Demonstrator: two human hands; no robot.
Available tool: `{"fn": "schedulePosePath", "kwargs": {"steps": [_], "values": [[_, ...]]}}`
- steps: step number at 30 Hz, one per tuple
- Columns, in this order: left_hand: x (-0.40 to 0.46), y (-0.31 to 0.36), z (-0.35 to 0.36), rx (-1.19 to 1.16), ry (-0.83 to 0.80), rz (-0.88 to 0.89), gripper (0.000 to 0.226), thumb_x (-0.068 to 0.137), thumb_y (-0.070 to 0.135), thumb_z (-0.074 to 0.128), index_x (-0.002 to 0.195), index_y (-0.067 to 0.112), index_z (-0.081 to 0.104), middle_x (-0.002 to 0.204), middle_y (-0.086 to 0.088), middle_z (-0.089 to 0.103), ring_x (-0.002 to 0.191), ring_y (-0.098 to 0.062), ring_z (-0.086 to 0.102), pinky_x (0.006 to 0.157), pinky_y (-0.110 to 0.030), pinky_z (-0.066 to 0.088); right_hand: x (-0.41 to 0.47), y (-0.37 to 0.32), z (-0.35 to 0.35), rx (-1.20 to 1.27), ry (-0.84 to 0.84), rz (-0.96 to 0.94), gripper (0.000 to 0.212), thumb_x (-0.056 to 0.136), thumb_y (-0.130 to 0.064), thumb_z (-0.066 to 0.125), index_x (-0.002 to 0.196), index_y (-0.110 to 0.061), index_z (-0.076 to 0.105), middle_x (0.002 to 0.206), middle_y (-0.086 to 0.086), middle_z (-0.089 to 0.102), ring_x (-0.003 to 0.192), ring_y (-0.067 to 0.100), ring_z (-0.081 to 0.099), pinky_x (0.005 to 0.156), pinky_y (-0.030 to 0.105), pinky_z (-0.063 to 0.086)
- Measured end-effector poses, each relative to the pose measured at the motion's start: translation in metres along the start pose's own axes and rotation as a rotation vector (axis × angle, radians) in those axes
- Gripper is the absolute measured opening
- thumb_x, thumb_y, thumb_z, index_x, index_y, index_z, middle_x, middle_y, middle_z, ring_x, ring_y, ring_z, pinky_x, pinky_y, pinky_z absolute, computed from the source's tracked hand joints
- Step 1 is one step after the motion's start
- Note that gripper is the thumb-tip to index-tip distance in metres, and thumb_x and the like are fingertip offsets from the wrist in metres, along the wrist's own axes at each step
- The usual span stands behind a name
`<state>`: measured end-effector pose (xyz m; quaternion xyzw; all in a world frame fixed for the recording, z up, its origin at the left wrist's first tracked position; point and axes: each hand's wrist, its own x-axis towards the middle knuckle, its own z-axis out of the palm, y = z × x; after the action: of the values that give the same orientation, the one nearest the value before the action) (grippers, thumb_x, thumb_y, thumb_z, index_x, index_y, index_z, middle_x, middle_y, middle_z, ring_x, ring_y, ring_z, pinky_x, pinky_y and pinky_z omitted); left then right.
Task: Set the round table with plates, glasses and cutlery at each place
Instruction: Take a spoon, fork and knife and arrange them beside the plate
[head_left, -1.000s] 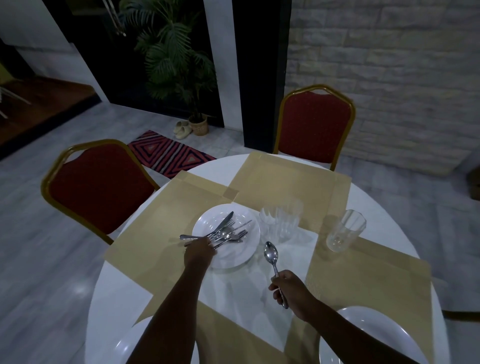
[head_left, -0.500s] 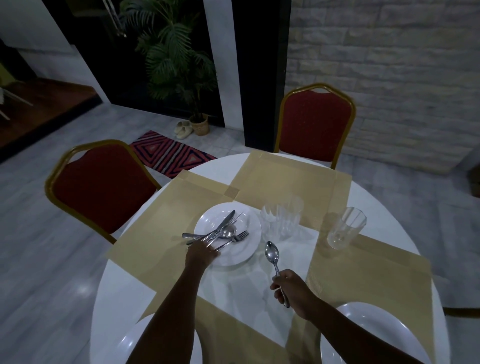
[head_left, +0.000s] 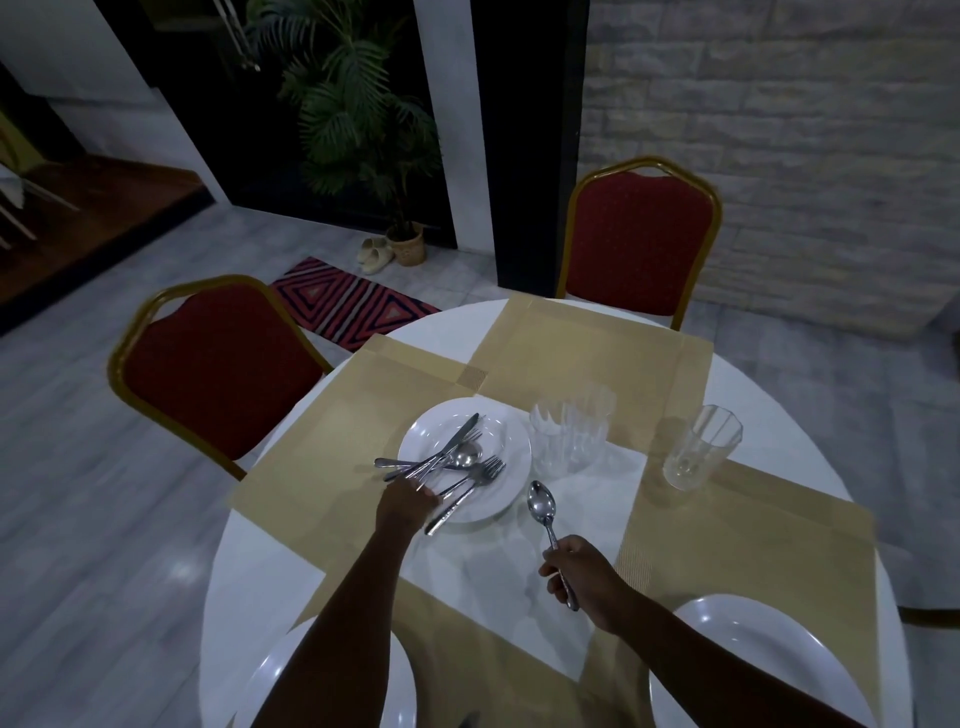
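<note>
A white plate (head_left: 511, 441) on a tan placemat carries a loose pile of cutlery (head_left: 457, 462): a knife, forks and a spoon. My left hand (head_left: 408, 504) is at the plate's near-left rim and pinches the handles of some of these pieces. My right hand (head_left: 582, 574) grips a single spoon (head_left: 540, 504) by its handle, bowl pointing away, above the white round table (head_left: 260, 571). Two clear glasses (head_left: 569, 436) stand together right of the plate. A third glass (head_left: 698, 447) stands further right. Two more white plates lie near me, one bottom left (head_left: 260, 691), one bottom right (head_left: 753, 660).
Tan placemats (head_left: 597, 353) cover each place. Two red chairs with gold frames stand at the far left (head_left: 218, 364) and far side (head_left: 639, 239). A potted palm (head_left: 363, 124), slippers and a striped rug (head_left: 353, 301) lie beyond on the grey tiled floor.
My left hand has drawn back toward me along the plate's rim, pulling cutlery handles with it. The right hand with the spoon has barely moved.
</note>
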<state>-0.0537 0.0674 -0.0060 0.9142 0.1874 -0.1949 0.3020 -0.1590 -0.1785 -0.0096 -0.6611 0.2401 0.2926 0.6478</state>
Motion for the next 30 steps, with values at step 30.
{"fn": "schedulePosePath", "kwargs": {"steps": [30], "values": [[-0.045, 0.005, 0.007, -0.461, 0.127, -0.14, 0.026, 0.084, 0.023, 0.069, 0.101, 0.003, 0.067, 0.069, 0.005, 0.054, 0.079, -0.018, 0.054, 0.06, -0.015, 0.039, -0.017, -0.004, -0.015, 0.033, 0.108, -0.08, 0.01, 0.091, -0.006, 0.052, 0.084, -0.002, 0.058, 0.069, 0.01, 0.057, 0.057, 0.017, 0.054, 0.048, 0.023, 0.039]]}}
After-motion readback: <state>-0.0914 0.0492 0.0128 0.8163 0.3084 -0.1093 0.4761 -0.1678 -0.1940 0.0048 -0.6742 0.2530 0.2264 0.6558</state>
